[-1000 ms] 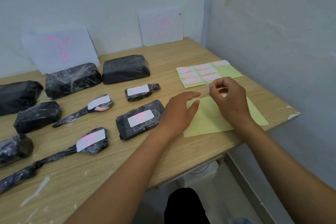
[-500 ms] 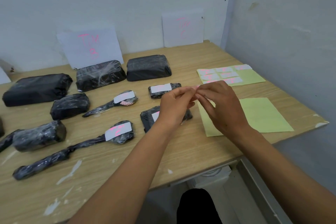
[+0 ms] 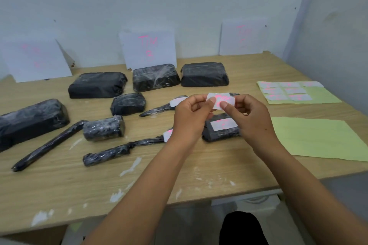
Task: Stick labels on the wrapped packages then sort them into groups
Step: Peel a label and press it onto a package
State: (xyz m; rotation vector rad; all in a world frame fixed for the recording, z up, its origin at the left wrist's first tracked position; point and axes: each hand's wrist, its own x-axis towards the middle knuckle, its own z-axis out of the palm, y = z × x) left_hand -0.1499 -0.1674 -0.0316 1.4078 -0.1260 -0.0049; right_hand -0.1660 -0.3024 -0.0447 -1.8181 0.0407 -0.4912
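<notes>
- Left hand [image 3: 191, 117]: thumb and forefinger pinch the left edge of a white label [image 3: 220, 100]. The other fingers are curled below it.
- Right hand [image 3: 253, 119]: thumb and forefinger pinch the lower right part of the same label.
- Label: held between both hands at mid-frame, lifted off the table [image 3: 179, 177], face toward the camera. It carries pink writing, too blurred to read.
- Tagged block [image 3: 219, 135]: a black wrapped pack lying on the table just below the hands. A white tag [image 3: 224, 124] with pink marks is on its top. The right hand hides its right end.
- Upper brush pack [image 3: 157, 109]: long-handled, just left of the left hand, with a white tag at its head end. The head is partly hidden by that hand.
- Lower brush pack [image 3: 121, 149]: long-handled, lying nearer the camera. Its tagged head end runs behind the left wrist.
- Small block [image 3: 128, 103] and stub pack [image 3: 103, 128]: centre left, close together but apart.
- Rod [image 3: 47, 145]: lies slanted at lower left, its upper end beside the stub pack.
- Big block [image 3: 31, 119]: at the left edge of the frame.
- Back row: left block [image 3: 97, 84], middle block [image 3: 155, 77] and right block [image 3: 205, 74], side by side near the wall.
- Signs: three white sheets lean against the wall. The middle sign [image 3: 148, 47] reads "TIM" in pink with a figure below. The left sign [image 3: 35, 59] and right sign [image 3: 242, 36] are too faint to read.
- Label sheet [image 3: 322, 96]: green, at upper right, with rows of white labels on its left part.
- Plain sheet [image 3: 318, 137]: green, at right, just beyond the right hand.
- White smears [image 3: 129, 167]: on the table's front part.
</notes>
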